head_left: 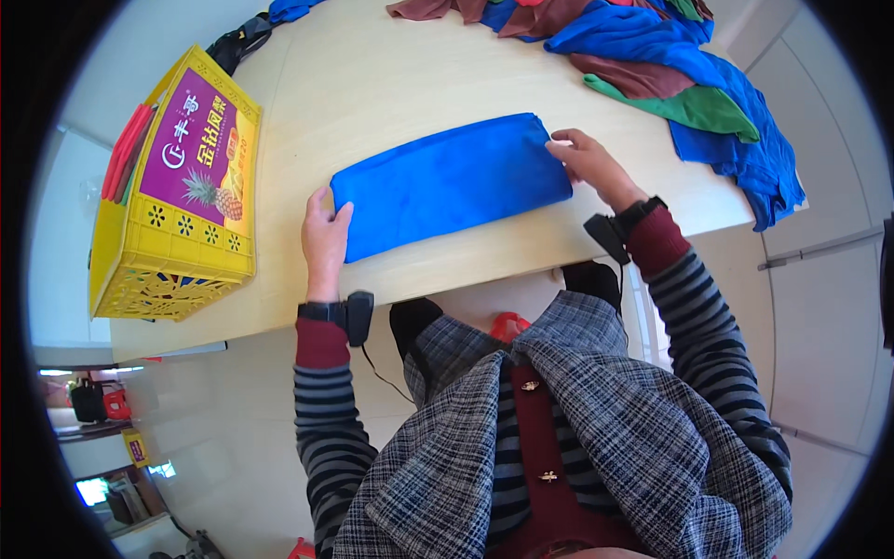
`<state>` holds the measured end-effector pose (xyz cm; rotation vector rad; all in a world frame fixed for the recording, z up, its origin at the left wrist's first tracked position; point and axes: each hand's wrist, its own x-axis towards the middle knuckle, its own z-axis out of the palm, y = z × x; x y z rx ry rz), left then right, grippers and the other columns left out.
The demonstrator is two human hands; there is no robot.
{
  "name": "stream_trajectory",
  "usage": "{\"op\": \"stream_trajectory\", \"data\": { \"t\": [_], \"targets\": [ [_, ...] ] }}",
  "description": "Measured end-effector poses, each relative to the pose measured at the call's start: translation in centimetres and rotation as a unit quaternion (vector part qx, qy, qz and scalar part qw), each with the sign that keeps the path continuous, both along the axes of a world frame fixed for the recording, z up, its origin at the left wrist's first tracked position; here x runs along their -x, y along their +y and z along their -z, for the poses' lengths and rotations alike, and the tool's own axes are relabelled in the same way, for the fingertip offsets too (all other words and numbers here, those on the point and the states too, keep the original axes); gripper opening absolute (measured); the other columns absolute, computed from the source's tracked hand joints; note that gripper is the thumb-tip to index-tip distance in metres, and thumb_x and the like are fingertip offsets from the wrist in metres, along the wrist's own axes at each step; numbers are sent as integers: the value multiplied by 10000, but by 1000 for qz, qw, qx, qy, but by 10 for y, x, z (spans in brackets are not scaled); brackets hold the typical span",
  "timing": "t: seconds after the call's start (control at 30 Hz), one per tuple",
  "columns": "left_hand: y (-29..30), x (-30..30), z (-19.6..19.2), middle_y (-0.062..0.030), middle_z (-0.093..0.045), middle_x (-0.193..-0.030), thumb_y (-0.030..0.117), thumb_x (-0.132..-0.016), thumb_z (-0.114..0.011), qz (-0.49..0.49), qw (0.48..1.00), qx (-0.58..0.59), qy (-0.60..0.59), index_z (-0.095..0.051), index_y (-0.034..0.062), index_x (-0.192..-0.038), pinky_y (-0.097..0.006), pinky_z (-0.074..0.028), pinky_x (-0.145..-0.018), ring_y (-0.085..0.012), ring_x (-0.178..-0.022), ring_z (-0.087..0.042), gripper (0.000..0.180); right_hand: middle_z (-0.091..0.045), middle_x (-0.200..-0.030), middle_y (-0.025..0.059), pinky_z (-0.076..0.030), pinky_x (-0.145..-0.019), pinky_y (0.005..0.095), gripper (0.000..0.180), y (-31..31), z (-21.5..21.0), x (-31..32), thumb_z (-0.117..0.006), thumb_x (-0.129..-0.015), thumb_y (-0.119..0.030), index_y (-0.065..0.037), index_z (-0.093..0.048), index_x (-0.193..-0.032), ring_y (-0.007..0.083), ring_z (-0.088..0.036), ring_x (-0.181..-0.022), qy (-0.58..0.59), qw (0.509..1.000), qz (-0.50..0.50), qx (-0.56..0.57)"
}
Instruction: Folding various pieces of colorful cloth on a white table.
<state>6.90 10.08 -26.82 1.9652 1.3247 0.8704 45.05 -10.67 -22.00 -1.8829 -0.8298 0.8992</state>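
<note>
A blue cloth (452,186), folded into a long flat rectangle, lies slantwise on the pale table near its front edge. At its left end is my left hand (325,233), the thumb over the cloth's edge and the fingers bent beside the corner. My right hand (596,168) pinches the right end near the far corner, with thumb and forefinger close together. The undersides of both ends are hidden. Each wrist wears a black strap with a small black device.
On the left of the table (372,84) stands a yellow plastic crate (177,244) with folded red and dark cloths (130,149) in it. A loose heap of blue, brown and green cloths (652,56) covers the far right, hanging over the edge. A black item lies behind the crate.
</note>
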Motion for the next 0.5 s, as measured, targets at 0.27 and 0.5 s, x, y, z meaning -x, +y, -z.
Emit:
{"op": "stream_trajectory", "data": {
  "t": [0.27, 0.5],
  "targets": [
    [-72, -10, 0, -163, -699, -796, 231, -969, -637, -114, 986, -107, 51, -537, 62, -1349, -441, -509, -705, -338, -731, -674, 427, -698, -919, 138, -543, -694, 402, 399, -31, 22, 59, -626, -977, -278, -47, -560, -1296, 313, -680, -768, -307, 949, 60, -34],
    [-93, -4, -3, -209, -712, -845, 219, -990, -596, -131, 951, -186, 210, -549, 134, -1371, -515, -499, -694, -417, -777, -680, 393, -709, -1045, 208, -561, -748, 490, 369, -38, 32, 67, -552, -985, -159, -93, -505, -1345, 401, -691, -877, -458, 888, 43, -9]
  ]
}}
